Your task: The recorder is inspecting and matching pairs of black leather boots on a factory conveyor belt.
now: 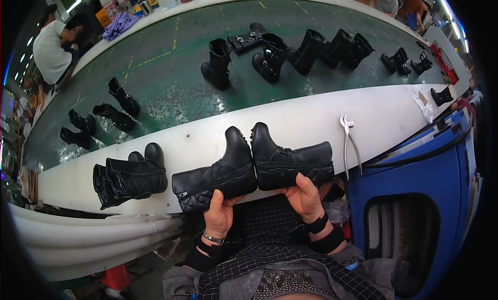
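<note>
Two black boots lie on their sides over the near edge of the white bench, soles facing each other and almost touching. The left boot (217, 171), with a zipper and quilted panel, is gripped near its lower edge by my left hand (219, 215), thumb on top. My right hand (303, 198) grips the right boot (290, 165) in the same way, its thumb pressed on the shaft and its fingers underneath, partly hidden. Another pair of black boots (136, 178) lies to the left on the bench, shafts toward me.
Pliers (350, 141) lie on the white bench (207, 131) at right. Beyond, several black boots (272, 58) stand on the green floor (171, 87). A blue machine (415, 186) is at my right, white rolled material (93, 240) at my left. A seated person (52, 51) is far left.
</note>
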`<state>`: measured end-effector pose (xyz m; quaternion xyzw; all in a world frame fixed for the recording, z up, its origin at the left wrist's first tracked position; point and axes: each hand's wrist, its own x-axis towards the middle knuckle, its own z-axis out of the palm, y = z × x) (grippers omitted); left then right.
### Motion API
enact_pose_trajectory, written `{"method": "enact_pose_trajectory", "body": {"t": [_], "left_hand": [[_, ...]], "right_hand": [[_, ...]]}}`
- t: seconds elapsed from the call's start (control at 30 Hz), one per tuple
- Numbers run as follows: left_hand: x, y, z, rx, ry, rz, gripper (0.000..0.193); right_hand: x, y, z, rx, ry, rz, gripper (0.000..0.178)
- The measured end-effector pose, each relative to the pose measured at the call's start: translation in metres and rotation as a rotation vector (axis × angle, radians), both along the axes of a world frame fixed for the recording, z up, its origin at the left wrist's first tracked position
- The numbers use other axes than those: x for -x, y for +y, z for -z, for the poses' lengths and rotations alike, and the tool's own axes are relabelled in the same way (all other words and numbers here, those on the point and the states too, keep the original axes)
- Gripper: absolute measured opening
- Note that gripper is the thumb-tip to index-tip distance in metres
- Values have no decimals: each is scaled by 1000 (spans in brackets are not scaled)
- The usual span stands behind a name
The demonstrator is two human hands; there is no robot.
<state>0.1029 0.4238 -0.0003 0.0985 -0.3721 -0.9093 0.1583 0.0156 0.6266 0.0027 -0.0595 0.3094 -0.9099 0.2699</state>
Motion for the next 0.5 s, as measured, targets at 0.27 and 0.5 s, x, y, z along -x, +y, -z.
{"method": "enact_pose_trajectory", "body": {"t": [0.27,0.5], "left_hand": [[-5,-3,-6,879,-59,-205,41],[15,-3,-14,1562,104,-263,49]], "right_hand": [[-1,-3,-17,-468,444,268,43],[3,-33,-12,-661,1047,258,73]]}}
